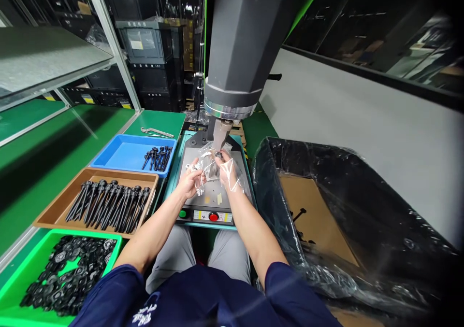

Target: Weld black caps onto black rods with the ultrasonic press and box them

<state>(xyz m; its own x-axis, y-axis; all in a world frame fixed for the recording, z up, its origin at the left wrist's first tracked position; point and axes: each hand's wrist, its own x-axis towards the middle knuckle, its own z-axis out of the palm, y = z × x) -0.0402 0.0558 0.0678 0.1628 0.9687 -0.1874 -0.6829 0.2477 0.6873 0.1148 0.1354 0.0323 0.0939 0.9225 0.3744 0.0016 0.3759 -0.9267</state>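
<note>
Head view: right hand [226, 170] is pinching a part [218, 155] beneath the horn [221, 135]; left hand [190, 180] is curling half-closed beside it, hold unclear.

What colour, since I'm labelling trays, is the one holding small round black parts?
Bright green: the tray shows best in the head view.

Navy shirt [213, 295] with short sleeves [110, 288], white lettering [145, 314] on left chest. Light grey trousers [172, 254]. Left hand [190, 181], right hand [226, 172], forearms [150, 233] bare.

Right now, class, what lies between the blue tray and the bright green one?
The brown tray, holding long black parts, lies between them in the head view.
</note>
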